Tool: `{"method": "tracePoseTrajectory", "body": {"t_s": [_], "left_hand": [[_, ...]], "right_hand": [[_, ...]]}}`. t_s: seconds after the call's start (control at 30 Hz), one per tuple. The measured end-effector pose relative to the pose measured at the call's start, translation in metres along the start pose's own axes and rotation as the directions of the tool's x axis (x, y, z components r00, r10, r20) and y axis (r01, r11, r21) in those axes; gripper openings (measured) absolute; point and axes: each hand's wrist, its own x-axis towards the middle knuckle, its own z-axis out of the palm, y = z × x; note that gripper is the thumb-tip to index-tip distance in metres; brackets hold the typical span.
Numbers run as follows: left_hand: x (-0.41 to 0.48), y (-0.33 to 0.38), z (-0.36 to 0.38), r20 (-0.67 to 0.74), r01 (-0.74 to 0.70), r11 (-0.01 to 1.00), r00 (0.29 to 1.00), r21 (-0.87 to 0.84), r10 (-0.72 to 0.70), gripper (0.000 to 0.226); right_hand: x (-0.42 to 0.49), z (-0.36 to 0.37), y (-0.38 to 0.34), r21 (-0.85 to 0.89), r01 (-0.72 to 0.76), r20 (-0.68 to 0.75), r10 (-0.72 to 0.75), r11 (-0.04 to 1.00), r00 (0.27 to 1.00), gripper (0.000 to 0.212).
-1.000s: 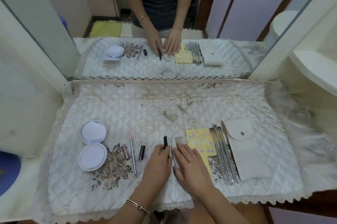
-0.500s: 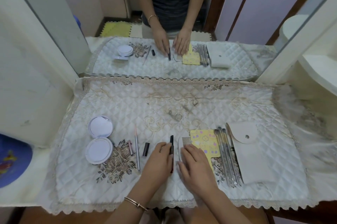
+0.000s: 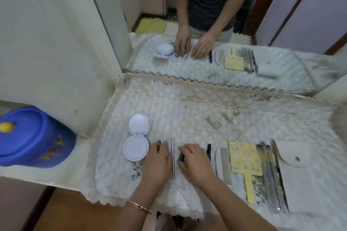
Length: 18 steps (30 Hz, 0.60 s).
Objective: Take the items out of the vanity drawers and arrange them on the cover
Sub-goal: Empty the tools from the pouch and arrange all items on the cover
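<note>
- Landmark: one slim pencil lies on the quilted cover, tip pointing to the far edge.
- Left hand: rests on the cover just left of the pencil. Its fingers are extended and relaxed, and they grip nothing visible.
- Right hand: lies just right of the pencil with its fingers bent. Its fingertips meet one short black tube, which lies between the thumb and the fingers. The view does not show whether the hand pinches the tube or only touches it.
- Obstruction: the two hands cover the near part of the cover on both sides of the pencil and hide part of the tube.
- Left of the pencil, beyond the left hand: one open white compact, with both round halves flat and face up.
- Right of the pencil, in order outward:
  - one black pen, just past the right hand;
  - one pale comb;
  - one yellow hand mirror, with its handle toward the near edge;
  - a row of brushes, too blurred for a firm count;
  - one white pouch with a snap flap.
- The comb, hand mirror, brushes and pouch lie side by side, close together.
- Far left of the pencil, off the cover: one blue tub with a yellow knob.
- Beyond the pencil, at the far edge of the cover: one wall mirror, which reflects the person, both hands and the laid-out items.
- One bracelet sits on the left wrist.
</note>
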Motion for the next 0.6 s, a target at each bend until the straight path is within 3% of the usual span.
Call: {"method": "tracePoseTrajectory", "body": {"t_s": [0.17,0.27,0.37,0.6], "left_hand": [[0.013,0.002,0.002,0.036,-0.006,0.999,0.999,0.045,0.005,0.05],[0.021,0.006,0.003,0.085,-0.019,0.994,0.996,0.11,0.01,0.032],[0.026,0.013,0.006,0.104,-0.027,0.997,0.994,0.074,0.019,0.021],[0.014,0.034,0.023,0.185,-0.109,0.991,0.978,0.073,0.094,0.018]], "right_hand": [[-0.017,-0.01,0.019,0.02,-0.1,0.015,0.1,0.995,0.995,0.035],[-0.03,-0.02,0.035,0.031,-0.122,0.078,0.119,0.992,0.99,0.04],[-0.039,-0.025,0.045,-0.076,-0.138,0.112,0.146,0.987,0.983,0.037],[-0.049,-0.023,0.052,-0.049,-0.182,0.104,0.186,0.982,0.977,0.043]]}}
